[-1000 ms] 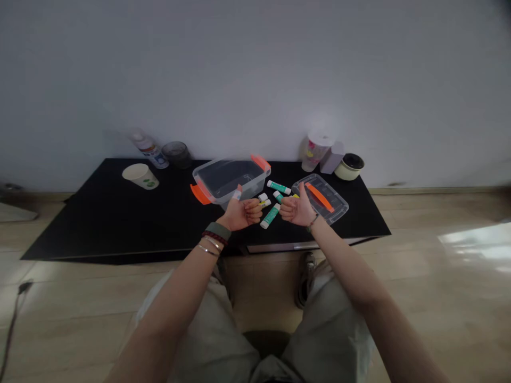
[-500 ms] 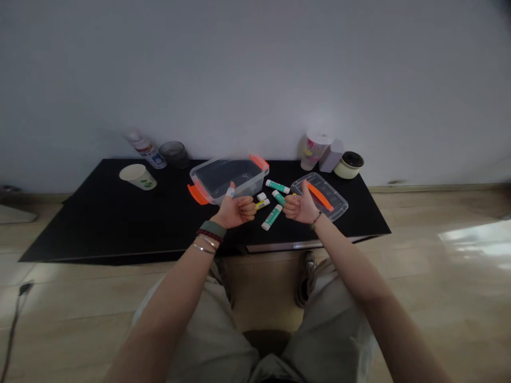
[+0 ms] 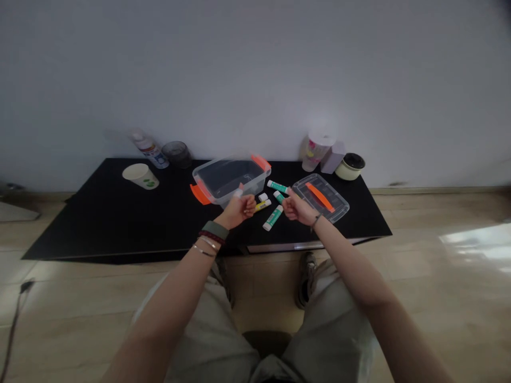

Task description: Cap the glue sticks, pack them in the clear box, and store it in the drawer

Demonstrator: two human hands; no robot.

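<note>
My left hand (image 3: 238, 209) is closed with the thumb up, in front of the clear plastic box (image 3: 257, 186). No object shows in its curled fingers. To its right lie a yellow glue stick (image 3: 262, 205) and a small white cylinder (image 3: 263, 197). My right hand (image 3: 296, 207) is also closed, its thumb folded toward the fingers, and nothing shows in it. Next to it are several green-and-white glue sticks (image 3: 273, 218), one partly hidden behind its fingers. Right beside this hand rests the clear lid (image 3: 339, 206) with an orange handle (image 3: 320, 197).
At the left of the black table (image 3: 99, 223) are a paper cup (image 3: 140, 176), a spray bottle (image 3: 149, 150) and a dark glass (image 3: 176, 155). A clear cup (image 3: 315, 151), a grey box (image 3: 332, 158) and a cream pot (image 3: 349, 167) stand at the back right by the wall.
My right thumb has come down from upright toward the fingers. The left hand has turned slightly, its fingers curled tighter. The view has shifted a little; objects on the table have stayed put.
</note>
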